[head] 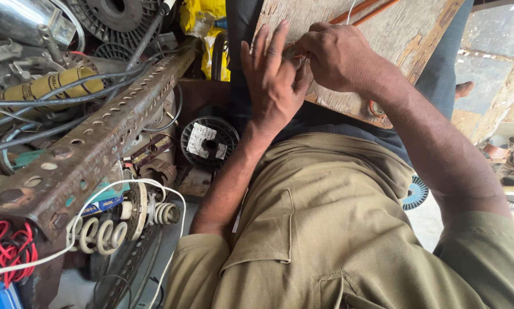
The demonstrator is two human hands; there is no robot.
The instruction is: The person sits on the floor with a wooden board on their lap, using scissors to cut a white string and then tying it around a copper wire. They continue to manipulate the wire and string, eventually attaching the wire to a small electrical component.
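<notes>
Olive shirt fabric [325, 240] with a chest pocket fills the near foreground, and both forearms reach out from it toward a worn wooden board [394, 34] resting across the person's lap. On that board the two hands meet. The left hand [274, 77] lies with its fingers stretched up and spread flat, thumb side turned toward the other hand. The right hand [337, 57] is curled, its fingertips pinched together against the left hand's fingers on something small; what it is stays hidden between the fingers, so I cannot tell what is gripped. Thin copper wire [363, 10] runs across the board's upper part toward the hands, beside a pale strand.

To the left, a rusty perforated angle bar [96, 143] slants across a heap of parts. Beneath it sit a black wire spool [210, 142] with a white label, a white coiled cord [105, 232], and a bundle of red wire [5, 249]. A yellowed tube [45, 86] lies under dark cables farther back.
</notes>
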